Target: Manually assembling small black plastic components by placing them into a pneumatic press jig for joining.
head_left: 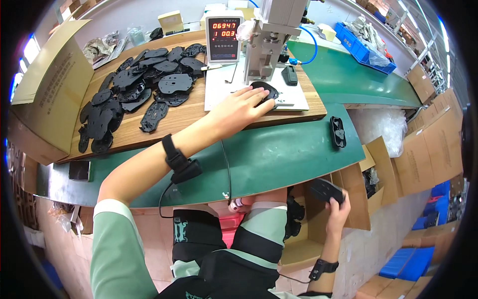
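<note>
My left hand (pixel 244 109) reaches across the bench to the base of a metal press (pixel 274 42). Its fingers lie over a black plastic shell (pixel 270 90) under the press head, holding it on the white plate (pixel 218 89). The palm side and part of that shell are hidden. At the lower right, my right hand (pixel 338 205) grips another flat black plastic shell (pixel 323 189), above an open cardboard box (pixel 311 239) beside my leg. Black straps with cables circle both my forearms.
Many black plastic parts (pixel 174 83) are heaped on the wooden board (pixel 196 112) to the left, beside a tall carton (pixel 55 94). A display box (pixel 224 52) stands left of the press. One black piece (pixel 337 132) lies on the green bench (pixel 274 149). A blue crate (pixel 356 45) sits behind.
</note>
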The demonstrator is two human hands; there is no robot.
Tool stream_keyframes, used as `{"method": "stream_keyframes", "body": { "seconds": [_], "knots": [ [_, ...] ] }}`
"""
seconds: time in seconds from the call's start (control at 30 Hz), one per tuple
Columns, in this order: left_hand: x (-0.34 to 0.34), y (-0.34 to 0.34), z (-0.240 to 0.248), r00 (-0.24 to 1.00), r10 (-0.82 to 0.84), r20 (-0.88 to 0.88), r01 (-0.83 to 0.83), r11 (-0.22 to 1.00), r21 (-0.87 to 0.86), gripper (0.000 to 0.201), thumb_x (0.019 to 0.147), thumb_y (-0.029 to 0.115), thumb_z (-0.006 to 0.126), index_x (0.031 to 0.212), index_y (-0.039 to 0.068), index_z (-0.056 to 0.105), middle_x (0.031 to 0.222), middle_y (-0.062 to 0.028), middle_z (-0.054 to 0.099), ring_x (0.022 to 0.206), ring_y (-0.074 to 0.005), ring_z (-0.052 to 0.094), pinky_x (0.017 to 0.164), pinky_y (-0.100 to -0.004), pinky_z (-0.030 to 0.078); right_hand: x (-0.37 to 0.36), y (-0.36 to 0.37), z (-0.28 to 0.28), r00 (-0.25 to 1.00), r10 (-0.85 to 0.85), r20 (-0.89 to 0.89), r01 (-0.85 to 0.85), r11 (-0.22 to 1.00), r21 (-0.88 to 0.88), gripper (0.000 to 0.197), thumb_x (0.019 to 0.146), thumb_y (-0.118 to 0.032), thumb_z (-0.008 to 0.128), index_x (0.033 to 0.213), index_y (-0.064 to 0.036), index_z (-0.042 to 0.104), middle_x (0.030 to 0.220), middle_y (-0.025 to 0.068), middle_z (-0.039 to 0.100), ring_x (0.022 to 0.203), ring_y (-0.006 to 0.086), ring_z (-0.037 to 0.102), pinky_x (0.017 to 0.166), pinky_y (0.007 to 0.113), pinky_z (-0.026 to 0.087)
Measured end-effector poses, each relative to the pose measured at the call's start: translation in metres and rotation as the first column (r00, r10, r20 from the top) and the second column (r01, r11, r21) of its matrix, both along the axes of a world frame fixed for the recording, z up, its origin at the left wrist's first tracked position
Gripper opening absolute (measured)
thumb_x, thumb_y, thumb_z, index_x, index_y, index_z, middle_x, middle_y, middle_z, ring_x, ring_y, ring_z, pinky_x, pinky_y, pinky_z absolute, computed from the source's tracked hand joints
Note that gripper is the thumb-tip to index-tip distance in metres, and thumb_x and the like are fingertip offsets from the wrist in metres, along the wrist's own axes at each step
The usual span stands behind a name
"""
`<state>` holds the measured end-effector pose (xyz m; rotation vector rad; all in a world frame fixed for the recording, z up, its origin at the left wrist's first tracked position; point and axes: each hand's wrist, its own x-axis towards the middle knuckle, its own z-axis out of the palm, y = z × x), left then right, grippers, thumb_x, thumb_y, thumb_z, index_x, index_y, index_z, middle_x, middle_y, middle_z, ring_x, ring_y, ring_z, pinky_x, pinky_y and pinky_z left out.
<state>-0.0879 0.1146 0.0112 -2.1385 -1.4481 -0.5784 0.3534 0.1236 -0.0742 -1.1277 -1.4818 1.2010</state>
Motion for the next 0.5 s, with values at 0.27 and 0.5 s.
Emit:
{"method": "stream_keyframes", "body": {
  "seconds": [0.27, 0.5],
  "knots": [
    [0.004, 0.005, -0.01, 0.982, 0.112, -0.152, -0.115, 0.993, -0.016, 0.045, 0.093, 0.008, 0.061, 0.137, 0.008, 0.06, 0.14, -0.0221, 0.063, 0.133, -0.0359, 0.061, 0.115, -0.0495, 0.048, 0.106, -0.084, -0.185, 0.893, -0.192, 0.407, 0.278, 0.947, -0.163, 0.01, 0.094, 0.002, 0.06, 0.103, -0.0002, 0.063, 0.086, 0.0017, 0.063, 0.076, 0.0101, 0.059, 0.064, 0.028, 0.049],
    [0.016, 0.004, -0.009, 0.993, 0.113, 0.028, -0.11, 0.989, -0.097, 0.047, 0.089, -0.002, 0.061, 0.135, 0.005, 0.058, 0.14, -0.0259, 0.062, 0.134, -0.0399, 0.061, 0.116, -0.0518, 0.047, 0.075, -0.114, -0.292, 0.959, -0.131, 0.252, 0.235, 0.863, -0.447, 0.025, 0.096, 0.001, 0.058, 0.118, 0.0015, 0.069, 0.093, 0.0083, 0.07, 0.086, 0.0147, 0.067, 0.071, 0.03, 0.054]
  ]
}}
